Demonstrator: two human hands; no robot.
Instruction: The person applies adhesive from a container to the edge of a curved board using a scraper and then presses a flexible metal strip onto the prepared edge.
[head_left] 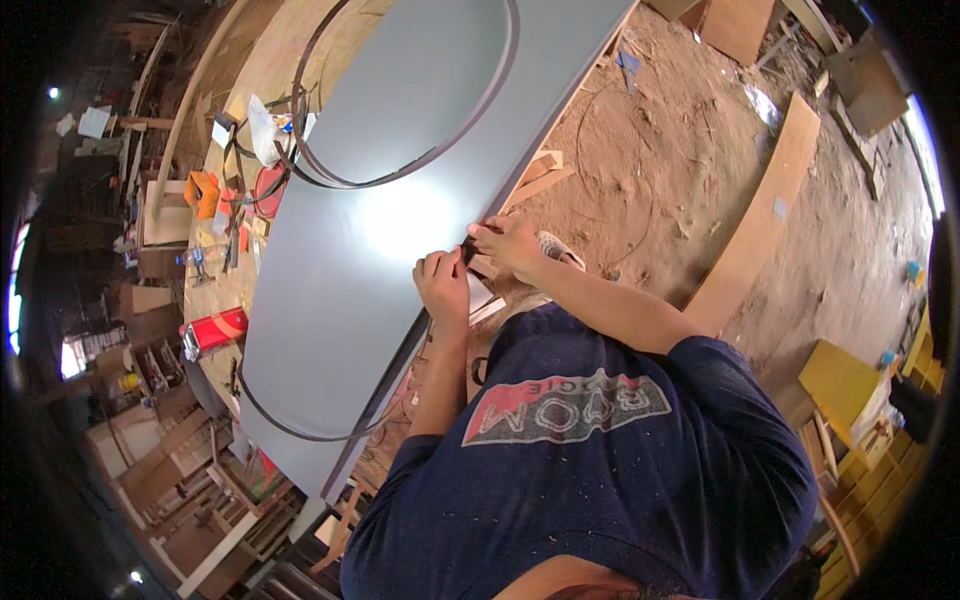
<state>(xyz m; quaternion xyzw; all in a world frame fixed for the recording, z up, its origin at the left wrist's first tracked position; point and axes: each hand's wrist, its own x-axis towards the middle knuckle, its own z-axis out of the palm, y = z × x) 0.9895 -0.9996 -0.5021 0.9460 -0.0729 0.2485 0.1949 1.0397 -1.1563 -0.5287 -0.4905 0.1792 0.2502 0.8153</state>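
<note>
A large light-grey panel (330, 280) lies at a slant in front of me, with dark banding along its near edge. At that edge my left hand (443, 287) is closed, its fingertips curled over the panel's rim. Just beyond it my right hand (508, 247) has its fingers bent on the same edge. Between the fingertips is a short dark piece of edge banding strip (468, 250), mostly covered by both hands. A long loop of the strip (514, 40) curls over the panel's far part, and another thin length (300, 434) arcs across its lower left end.
Left of the panel, a worktable carries a red can (220, 330), an orange box-like object (203, 193) and several tools. On the dirt floor at right lies a long wooden board (760, 220). Wood offcuts (540, 180) sit beside the panel's edge. Stacked timber fills the lower left.
</note>
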